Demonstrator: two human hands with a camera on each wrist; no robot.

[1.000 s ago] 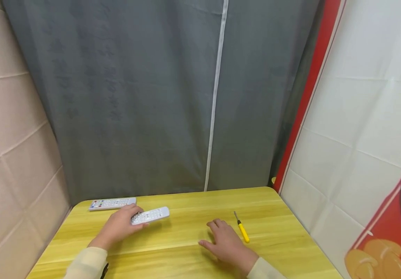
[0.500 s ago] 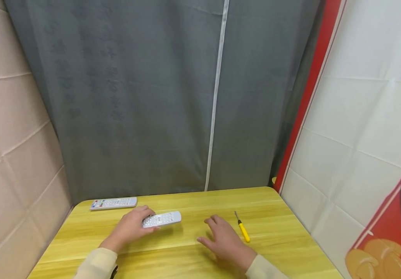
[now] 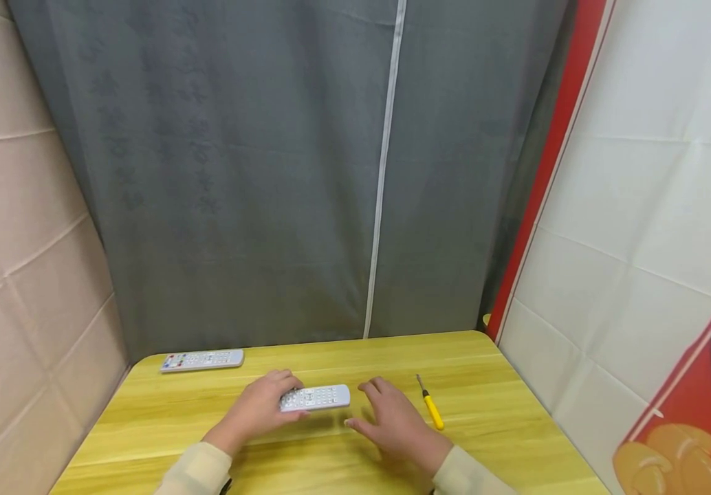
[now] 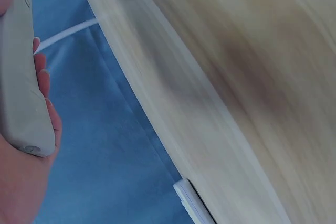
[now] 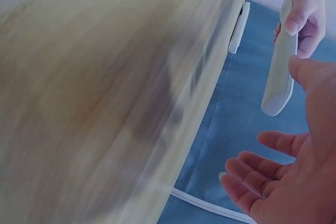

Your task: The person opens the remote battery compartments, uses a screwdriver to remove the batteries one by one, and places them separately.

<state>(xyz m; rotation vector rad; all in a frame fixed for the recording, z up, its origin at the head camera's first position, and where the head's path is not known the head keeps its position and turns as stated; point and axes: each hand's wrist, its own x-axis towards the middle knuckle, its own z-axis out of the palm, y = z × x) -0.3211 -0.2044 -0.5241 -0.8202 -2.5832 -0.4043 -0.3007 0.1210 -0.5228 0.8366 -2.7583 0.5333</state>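
My left hand (image 3: 260, 407) grips one end of a white remote control (image 3: 315, 397), thumb along the near side and fingers on the far side. The buttons face up, and the remote's free end points right, above the table. In the left wrist view its smooth side (image 4: 21, 77) lies in the palm. My right hand (image 3: 397, 425) is just right of that free end, thumb and fingers spread with nothing between them. In the right wrist view the held remote (image 5: 280, 72) reaches toward the right hand's loosely bent fingers (image 5: 252, 174).
A second white remote (image 3: 202, 360) lies at the table's back left edge. A screwdriver (image 3: 432, 409) with a yellow handle lies just right of my right hand. The wooden table (image 3: 485, 371) meets a grey curtain (image 3: 256, 206) behind, with pale cloth walls (image 3: 27, 275) at the sides.
My left hand has carried the remote to the right, away from the second remote and close to my right hand. The right hand has shifted only slightly left.
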